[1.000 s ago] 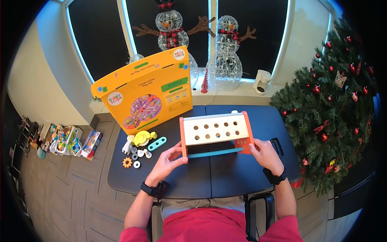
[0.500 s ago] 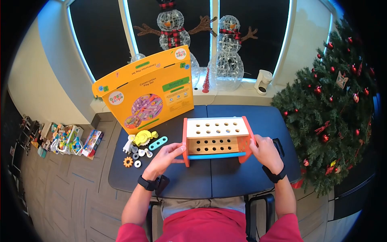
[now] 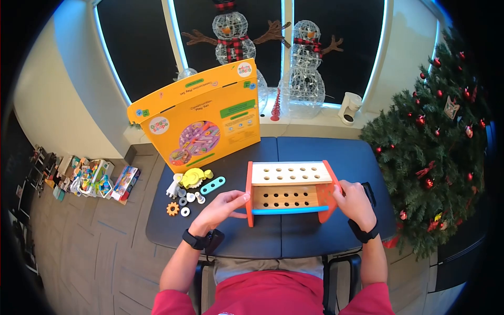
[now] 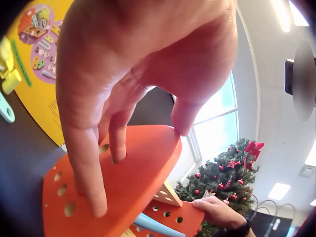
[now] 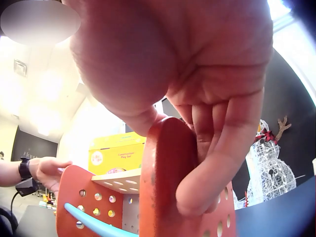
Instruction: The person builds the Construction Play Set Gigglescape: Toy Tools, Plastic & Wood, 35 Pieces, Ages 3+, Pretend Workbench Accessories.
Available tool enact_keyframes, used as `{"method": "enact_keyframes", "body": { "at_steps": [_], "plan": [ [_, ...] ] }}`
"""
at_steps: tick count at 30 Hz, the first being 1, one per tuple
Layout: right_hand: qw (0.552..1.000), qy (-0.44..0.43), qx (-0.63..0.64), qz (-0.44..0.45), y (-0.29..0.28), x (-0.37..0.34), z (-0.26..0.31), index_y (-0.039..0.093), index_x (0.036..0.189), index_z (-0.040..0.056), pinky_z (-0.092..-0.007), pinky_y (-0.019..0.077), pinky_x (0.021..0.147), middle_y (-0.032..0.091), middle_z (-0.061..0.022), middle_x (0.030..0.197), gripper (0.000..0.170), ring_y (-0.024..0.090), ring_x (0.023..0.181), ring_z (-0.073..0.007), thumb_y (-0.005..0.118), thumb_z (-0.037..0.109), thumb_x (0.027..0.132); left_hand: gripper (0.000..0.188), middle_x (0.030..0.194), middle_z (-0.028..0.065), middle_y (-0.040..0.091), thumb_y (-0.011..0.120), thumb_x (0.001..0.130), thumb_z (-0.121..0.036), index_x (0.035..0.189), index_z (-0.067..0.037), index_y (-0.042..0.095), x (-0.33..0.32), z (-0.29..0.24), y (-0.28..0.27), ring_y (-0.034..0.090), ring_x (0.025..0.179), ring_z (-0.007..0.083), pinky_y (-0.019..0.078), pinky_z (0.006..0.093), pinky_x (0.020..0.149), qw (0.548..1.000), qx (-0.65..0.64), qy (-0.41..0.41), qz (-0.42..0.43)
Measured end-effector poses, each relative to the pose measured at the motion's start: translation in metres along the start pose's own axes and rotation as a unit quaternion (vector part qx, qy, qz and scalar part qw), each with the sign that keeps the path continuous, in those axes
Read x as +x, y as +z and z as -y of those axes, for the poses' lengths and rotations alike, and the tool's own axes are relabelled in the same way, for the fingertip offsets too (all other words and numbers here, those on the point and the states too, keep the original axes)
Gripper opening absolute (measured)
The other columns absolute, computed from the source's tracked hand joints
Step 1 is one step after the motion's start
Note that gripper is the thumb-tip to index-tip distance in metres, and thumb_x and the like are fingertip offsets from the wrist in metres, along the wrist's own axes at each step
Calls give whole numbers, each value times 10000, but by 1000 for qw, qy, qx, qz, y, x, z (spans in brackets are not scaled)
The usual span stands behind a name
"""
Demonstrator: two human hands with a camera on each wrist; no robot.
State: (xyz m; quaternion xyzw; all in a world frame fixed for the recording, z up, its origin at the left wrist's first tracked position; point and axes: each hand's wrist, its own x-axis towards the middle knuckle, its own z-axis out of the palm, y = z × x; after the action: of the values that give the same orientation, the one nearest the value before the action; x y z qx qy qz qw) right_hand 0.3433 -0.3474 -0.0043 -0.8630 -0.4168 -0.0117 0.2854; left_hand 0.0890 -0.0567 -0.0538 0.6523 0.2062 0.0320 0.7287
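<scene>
The toy toolbox (image 3: 291, 191) is being held to the right of the yellow carton (image 3: 210, 114) and nearer the person; whether it is touching the dark table (image 3: 336, 152), I cannot tell. The left hand (image 3: 221, 208) is gripping one end panel (image 3: 249, 181), thumb at the edge, fingers against the outer face. The right hand (image 3: 358, 203) is pinching the other panel (image 3: 326, 198) between thumb and fingers. The frame is looking fully assembled: rounded red-orange panels are carrying pale, hole-drilled boards (image 3: 285, 173), apparently wood, and a smooth blue bar (image 3: 291, 210). Seemingly remaining are the unattached parts, which are lying just in front of the carton: a rounded yellow piece (image 3: 193, 178), a flat teal strip (image 3: 213, 185) with holes, a toothed orange gear (image 3: 172, 209) and a white ring (image 3: 185, 211). The visible board holes are appearing unfilled.
</scene>
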Motion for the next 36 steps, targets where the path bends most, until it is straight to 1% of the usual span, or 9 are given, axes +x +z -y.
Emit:
{"method": "enact_keyframes", "body": {
  "at_steps": [3,5,7,8,12,13,16,22,36],
  "plan": [
    [1000,-17,15,-10,-2,-1,-2,698,900,-67,-500,550,682,663,-285,738,273,671,728,-482,638,188,978,548,1314,99,684,666,1068,-430,1393,10,640,-8,-2,-3,659,1203,179,599,388,989,999,31,-2,-19],
    [1000,-19,6,-3,0,-1,-8,725,939,-57,-473,555,667,681,-264,729,270,689,699,-450,664,202,977,530,1221,99,726,683,1059,-409,1376,14,655,-15,-4,-15,695,1088,166,600,337,915,987,138,47,-62],
    [998,-21,53,-40,-3,-4,-7,741,961,-44,-439,552,638,708,-219,711,284,715,666,-387,702,237,973,380,989,67,763,718,1034,-295,1275,-2,720,-23,-5,-32,714,882,146,582,308,813,959,214,117,-143],
    [997,-19,53,-56,-3,-6,-8,746,990,-31,-402,542,620,725,-165,745,254,703,636,-305,739,221,960,345,982,77,769,727,1022,-264,1246,-1,730,-27,-3,-46,723,879,157,582,315,807,945,246,116,-183],
    [983,-61,47,-166,-13,-11,9,732,1009,-20,-362,526,631,680,-127,826,123,642,659,-244,737,77,935,247,1024,157,784,772,911,-126,1137,-27,773,-47,-3,-86,768,878,272,594,379,812,852,384,99,-340],
    [983,-61,47,-165,-14,-12,10,732,1009,-20,-362,526,631,680,-127,826,123,642,659,-244,737,77,935,247,1024,157,784,772,911,-126,1137,-27,773,-48,0,-93,768,878,272,594,379,812,852,384,98,-341],
    [968,-130,42,-210,-14,-16,20,734,1000,-10,-356,525,632,684,-121,821,94,656,671,-240,732,40,921,266,1077,142,777,793,817,-89,1080,-54,782,-45,24,-116,751,967,351,595,471,882,769,511,14,-382],
    [970,-201,78,-117,5,-27,42,733,885,18,-375,539,631,690,-105,756,32,669,661,-272,759,37,888,319,1057,123,773,851,775,-125,1087,-90,793,-33,54,-130,739,979,355,593,467,869,753,547,-3,-367],
    [974,-159,164,-4,49,-24,48,744,936,9,-368,575,706,727,-125,850,66,721,789,-285,746,73,922,186,1020,134,753,839,810,-148,967,-55,799,-35,57,-128,738,928,354,590,458,822,747,523,53,-407]
  ]
}}
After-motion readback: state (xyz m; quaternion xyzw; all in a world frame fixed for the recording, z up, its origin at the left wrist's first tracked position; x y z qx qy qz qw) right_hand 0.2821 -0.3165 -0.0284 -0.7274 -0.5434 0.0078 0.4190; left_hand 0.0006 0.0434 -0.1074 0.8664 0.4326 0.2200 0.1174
